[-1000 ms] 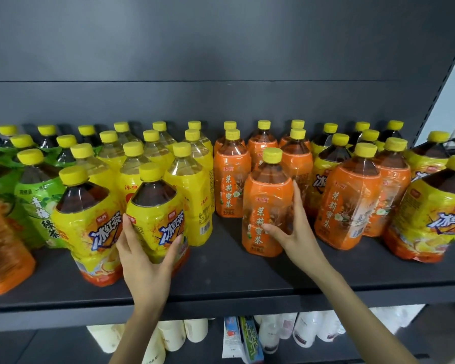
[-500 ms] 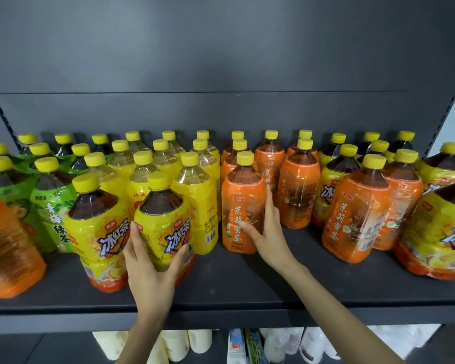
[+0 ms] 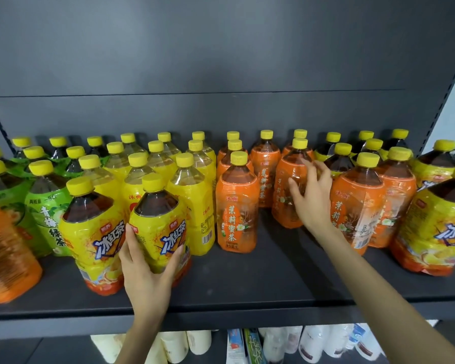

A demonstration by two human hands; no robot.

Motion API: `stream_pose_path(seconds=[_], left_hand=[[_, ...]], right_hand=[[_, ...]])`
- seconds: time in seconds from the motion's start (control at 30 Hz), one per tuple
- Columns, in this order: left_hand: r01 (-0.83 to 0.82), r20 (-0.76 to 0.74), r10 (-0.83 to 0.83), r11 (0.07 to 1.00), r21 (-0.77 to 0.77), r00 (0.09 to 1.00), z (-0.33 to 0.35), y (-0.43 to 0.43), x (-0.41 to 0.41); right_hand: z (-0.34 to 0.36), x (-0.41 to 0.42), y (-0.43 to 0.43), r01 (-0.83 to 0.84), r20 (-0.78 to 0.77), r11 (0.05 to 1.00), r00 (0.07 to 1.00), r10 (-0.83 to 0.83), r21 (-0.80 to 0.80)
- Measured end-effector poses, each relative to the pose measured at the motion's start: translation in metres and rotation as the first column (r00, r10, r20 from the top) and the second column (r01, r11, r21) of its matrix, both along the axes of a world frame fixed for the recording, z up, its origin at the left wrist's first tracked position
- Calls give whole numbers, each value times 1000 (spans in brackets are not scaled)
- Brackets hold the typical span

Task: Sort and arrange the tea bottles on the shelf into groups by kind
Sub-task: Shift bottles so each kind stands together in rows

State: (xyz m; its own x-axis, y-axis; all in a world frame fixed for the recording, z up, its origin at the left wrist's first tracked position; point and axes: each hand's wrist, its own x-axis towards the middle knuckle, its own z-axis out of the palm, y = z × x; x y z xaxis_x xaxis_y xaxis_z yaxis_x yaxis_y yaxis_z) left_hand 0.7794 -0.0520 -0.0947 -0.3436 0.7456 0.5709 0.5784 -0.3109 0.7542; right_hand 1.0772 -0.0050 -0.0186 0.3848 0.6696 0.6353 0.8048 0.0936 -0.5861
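My left hand (image 3: 147, 274) grips the iced-tea bottle (image 3: 158, 219) at eight o'clock; my right hand (image 3: 313, 203), fingers spread, should wrap the three-o'clock orange bottle (image 3: 281, 203) low and slide it upright.

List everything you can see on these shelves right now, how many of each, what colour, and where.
green-labelled plastic tea bottles with yellow caps: about eight, green, back left.
yellow-labelled plastic bottles of pale drink: nine, yellow, left of centre.
yellow-and-red iced tea bottles: two front left, more at right, count unclear.
orange-labelled plastic tea bottles: nine, orange; six centre, two right, one far left.
dark grey metal shelf: one, under all these bottles.
white bottles: several, white, lower shelf.
left hand: grips the nearer-centre iced tea bottle.
right hand: open, fingers on a centre orange bottle.
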Motion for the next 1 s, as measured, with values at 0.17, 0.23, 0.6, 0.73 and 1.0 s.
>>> stream_pose_path(seconds=[0.17,0.23,0.6,0.73,1.0], left_hand=[[0,5,0,1000,-11,1000,1,0,0],[-1,4,1,1000,-16,1000,1,0,0],[-3,12,4,999,-38,1000,2,-1,1],[-14,5,14,999,-38,1000,1,-1,2],[-14,11,15,999,-49,1000,3,-2,3]], right_hand=[[12,2,21,151,90,956,987,-132,-252],[14,-1,26,198,101,944,979,-177,-266],[13,5,34,-73,-97,978,994,54,-197],[14,4,33,-279,-172,940,954,247,-196],[12,-4,36,-350,-225,912,926,303,-213]])
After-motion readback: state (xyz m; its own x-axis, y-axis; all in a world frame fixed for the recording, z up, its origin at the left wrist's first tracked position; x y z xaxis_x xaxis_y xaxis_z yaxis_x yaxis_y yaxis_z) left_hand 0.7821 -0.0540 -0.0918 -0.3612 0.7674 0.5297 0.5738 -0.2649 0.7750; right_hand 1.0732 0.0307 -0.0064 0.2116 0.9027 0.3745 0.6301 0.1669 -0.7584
